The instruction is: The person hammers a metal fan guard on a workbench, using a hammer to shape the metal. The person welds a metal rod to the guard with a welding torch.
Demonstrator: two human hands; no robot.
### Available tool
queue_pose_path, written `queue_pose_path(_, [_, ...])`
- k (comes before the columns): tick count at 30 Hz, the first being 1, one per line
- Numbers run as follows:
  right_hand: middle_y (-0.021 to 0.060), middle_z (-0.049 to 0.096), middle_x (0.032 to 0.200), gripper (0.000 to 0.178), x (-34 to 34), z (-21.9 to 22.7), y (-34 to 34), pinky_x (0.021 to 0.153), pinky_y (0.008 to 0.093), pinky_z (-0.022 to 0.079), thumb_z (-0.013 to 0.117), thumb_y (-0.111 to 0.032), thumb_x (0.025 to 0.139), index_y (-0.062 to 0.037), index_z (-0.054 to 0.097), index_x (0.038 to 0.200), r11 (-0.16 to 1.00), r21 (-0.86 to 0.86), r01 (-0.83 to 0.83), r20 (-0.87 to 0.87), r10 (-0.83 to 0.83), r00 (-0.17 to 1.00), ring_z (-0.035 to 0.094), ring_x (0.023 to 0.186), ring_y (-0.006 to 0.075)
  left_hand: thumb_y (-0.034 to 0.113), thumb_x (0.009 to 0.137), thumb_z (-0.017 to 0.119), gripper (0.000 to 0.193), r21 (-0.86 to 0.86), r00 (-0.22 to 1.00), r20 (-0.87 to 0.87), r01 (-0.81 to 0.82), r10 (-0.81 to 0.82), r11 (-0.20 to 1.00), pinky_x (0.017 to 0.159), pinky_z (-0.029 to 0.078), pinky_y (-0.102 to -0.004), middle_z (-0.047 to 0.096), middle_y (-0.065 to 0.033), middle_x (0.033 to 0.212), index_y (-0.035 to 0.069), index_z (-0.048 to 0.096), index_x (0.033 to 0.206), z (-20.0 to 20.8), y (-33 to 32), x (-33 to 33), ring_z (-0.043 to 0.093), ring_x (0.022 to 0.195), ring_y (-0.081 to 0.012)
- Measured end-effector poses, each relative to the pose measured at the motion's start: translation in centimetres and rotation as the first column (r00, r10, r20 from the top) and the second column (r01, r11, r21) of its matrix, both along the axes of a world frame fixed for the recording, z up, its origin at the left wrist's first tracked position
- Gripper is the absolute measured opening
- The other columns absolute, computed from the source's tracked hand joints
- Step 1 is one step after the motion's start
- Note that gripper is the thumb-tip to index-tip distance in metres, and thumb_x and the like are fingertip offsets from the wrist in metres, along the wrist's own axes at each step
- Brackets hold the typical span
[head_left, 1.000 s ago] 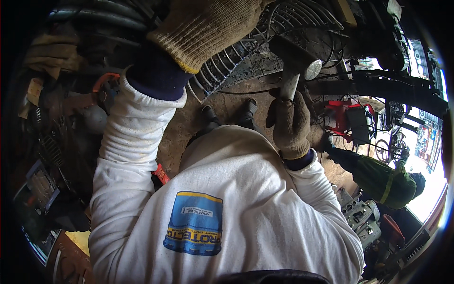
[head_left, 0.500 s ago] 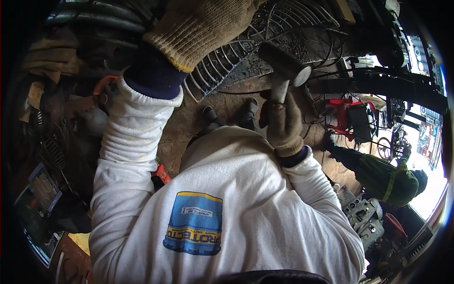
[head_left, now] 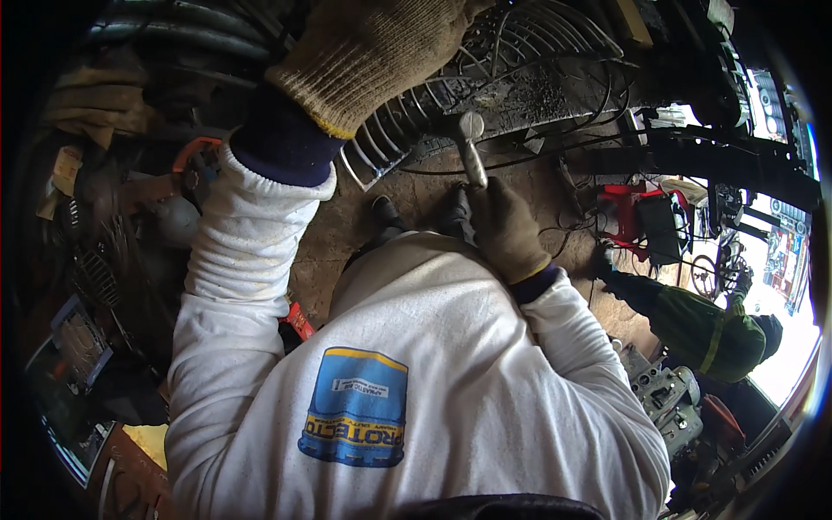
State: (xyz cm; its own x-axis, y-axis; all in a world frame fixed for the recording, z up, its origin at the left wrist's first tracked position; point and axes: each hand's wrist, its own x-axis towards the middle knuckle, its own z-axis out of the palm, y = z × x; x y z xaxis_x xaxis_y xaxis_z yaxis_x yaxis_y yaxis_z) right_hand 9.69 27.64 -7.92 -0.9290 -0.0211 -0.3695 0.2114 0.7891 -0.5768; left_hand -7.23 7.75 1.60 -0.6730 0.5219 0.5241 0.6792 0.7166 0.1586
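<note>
A hammer (head_left: 473, 163) is gripped by its pale handle in my gloved right hand (head_left: 511, 224), its head raised ahead of my body. Beyond the hammer lies a grille of curved metal rods (head_left: 378, 141) on a dark work surface. Over the grille's left part reaches my left hand (head_left: 373, 61), in a knitted tan glove. Its fingers run toward the top edge and are hidden, so what they hold does not show. I cannot tell whether the hammer head touches the grille.
A dark cable (head_left: 520, 161) runs along the near side of the work surface. To the right are a red plastic chair (head_left: 617, 212), a person (head_left: 715, 325) in dark green and a metal engine part (head_left: 667, 399). Rods and scrap crowd the left; brown floor (head_left: 325, 230) shows below.
My right hand has swung the hammer leftward, and its head has turned and now sits closer to the grille's rods. The left hand has barely moved.
</note>
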Motion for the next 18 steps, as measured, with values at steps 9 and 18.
queue_pose_path(9, [0.001,0.059,0.067,0.042,0.7,-2.3,0.6,0.055,0.028,0.047,0.047,-0.039,0.109,-0.0023,0.065,0.114,0.953,-0.302,0.023,-0.215,-0.091,0.972,0.058,0.058,0.0099,0.023,0.105,0.058,0.027,-0.072,0.998,0.044,-0.034,0.037,0.997,0.059,0.058,-0.0301,0.077,-0.0051,0.096,0.017,0.065,0.13,0.5,0.1,0.3,0.071,0.069,-0.0149])
queue_pose_path(18, [0.0032,0.06,0.067,0.048,0.6,2.1,-0.2,0.052,0.0282,0.044,0.044,-0.041,0.109,0.0029,0.062,0.114,0.812,-0.57,0.13,-0.077,-0.21,0.975,0.055,0.055,0.0115,0.021,0.103,0.06,0.025,0.105,0.998,0.04,0.039,-0.044,0.994,0.067,0.061,-0.0337,0.077,-0.0093,0.102,0.017,0.067,0.126,0.2,-0.6,0.4,0.074,0.077,-0.0231])
